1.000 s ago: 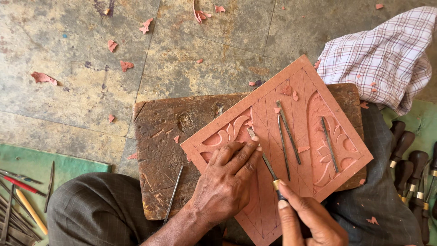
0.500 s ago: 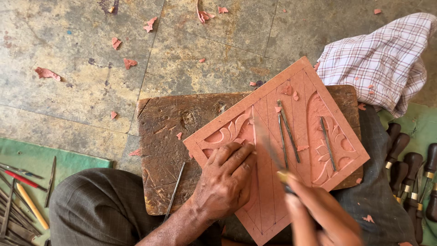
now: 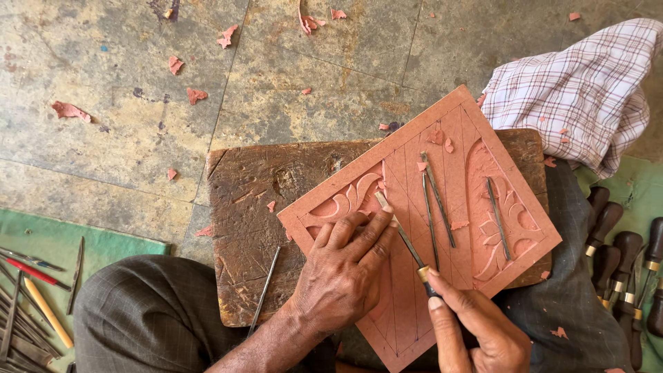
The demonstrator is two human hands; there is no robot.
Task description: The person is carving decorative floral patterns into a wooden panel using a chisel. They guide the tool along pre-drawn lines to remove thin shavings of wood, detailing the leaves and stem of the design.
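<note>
A reddish clay slab [image 3: 461, 185] with carved leaf patterns lies tilted on a dark wooden board [image 3: 250, 221] across my lap. My left hand [image 3: 345, 266] rests flat on the slab's lower left part, fingers against the shaft of a thin carving tool [image 3: 402, 237]. My right hand [image 3: 476, 328] grips that tool by its handle, and the blade tip touches the slab near the carved scroll. Three slim metal tools [image 3: 436, 197] lie loose on the slab.
A checked cloth [image 3: 580, 90] lies at the upper right. Dark-handled chisels [image 3: 621, 266] sit at the right on a green mat. More tools and pencils [image 3: 31, 297] lie at the lower left. Clay shavings [image 3: 69, 110] dot the stone floor. A thin rod [image 3: 264, 290] lies on the board.
My right hand has shifted the carving tool slightly along the slab, and the blade again rests by my left fingertips. The left hand stays pressed on the slab.
</note>
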